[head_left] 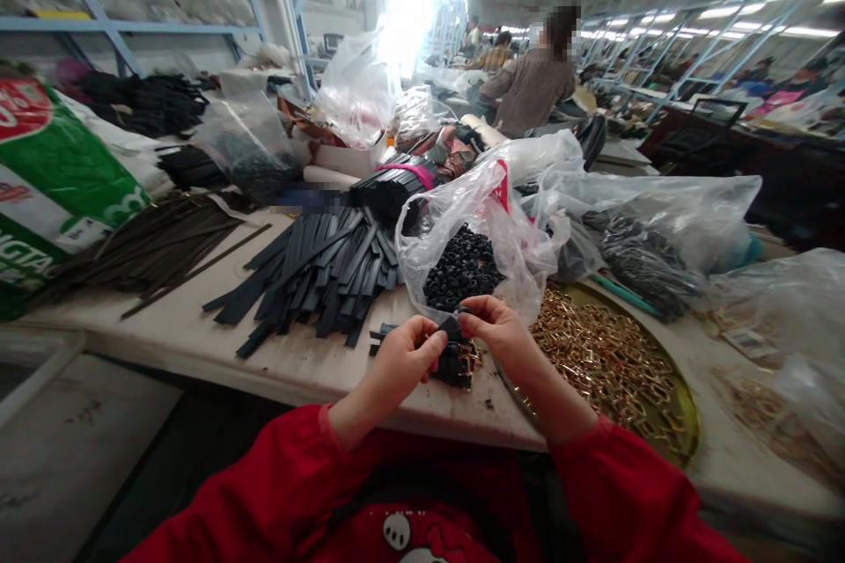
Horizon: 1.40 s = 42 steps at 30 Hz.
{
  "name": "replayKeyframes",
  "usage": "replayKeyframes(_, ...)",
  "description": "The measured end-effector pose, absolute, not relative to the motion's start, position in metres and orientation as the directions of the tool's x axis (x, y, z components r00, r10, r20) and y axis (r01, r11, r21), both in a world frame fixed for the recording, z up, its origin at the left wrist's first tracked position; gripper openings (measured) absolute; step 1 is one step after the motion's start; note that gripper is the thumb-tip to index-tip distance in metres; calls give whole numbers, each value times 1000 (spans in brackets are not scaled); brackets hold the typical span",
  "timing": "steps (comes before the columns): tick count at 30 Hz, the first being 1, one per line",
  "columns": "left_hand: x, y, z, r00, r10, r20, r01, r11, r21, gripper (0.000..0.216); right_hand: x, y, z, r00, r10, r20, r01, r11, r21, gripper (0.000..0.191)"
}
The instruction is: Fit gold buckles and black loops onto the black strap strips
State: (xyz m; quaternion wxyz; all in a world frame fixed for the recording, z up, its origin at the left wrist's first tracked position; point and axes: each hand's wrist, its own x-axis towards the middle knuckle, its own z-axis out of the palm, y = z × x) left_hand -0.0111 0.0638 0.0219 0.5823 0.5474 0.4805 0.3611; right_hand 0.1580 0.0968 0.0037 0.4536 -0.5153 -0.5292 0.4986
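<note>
My left hand [404,361] and my right hand [500,332] meet over the table's front edge, both pinched on a short black strap piece [452,328] held between their fingertips. Just under them lies a small heap of finished black straps with gold buckles [457,364]. Behind my hands an open clear plastic bag [485,220] holds many small black loops [460,267]. A round tray of gold metal buckles [611,356] sits right beside my right wrist. A fanned pile of flat black straps [315,274] lies to the left of the bag.
A green and white sack [56,167] stands at the far left beside a spread of thin dark strips [142,251]. More plastic bags [666,220] crowd the right. Another person [532,88] sits at the back, facing away. Blue shelving frames line both sides.
</note>
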Motion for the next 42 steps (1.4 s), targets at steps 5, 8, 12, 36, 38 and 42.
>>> replayKeyframes(5, -12, 54, 22, 184, 983, 6, 333, -68, 941, 22, 143, 58, 16, -81, 986, -143, -36, -146, -989, 33)
replayKeyframes(8, -11, 46, 19, 149, 986, 72, 467, -135, 874, 20, 143, 45, 12, -71, 981, -180, -133, -188, -973, 33)
replayKeyframes(12, -6, 34, 15, 211, 977, 10, 416, -99, 904, 19, 144, 35, -1, 34, 986, -161, -226, -150, -963, 29)
replayKeyframes(36, -7, 17, 5, 373, 926, -51, 403, -112, 908, 19, 148, 2, -15, -76, 993, 94, 276, 111, -955, 27)
replayKeyframes(38, -6, 17, 4, 393, 919, -42, 405, -132, 905, 20, 150, 3, -16, -98, 988, 121, 327, 146, -934, 31)
replayKeyframes(42, -5, 20, 4, 420, 907, -35, 412, -156, 898, 19, 151, 6, -18, -146, 989, 11, 251, 47, -967, 34)
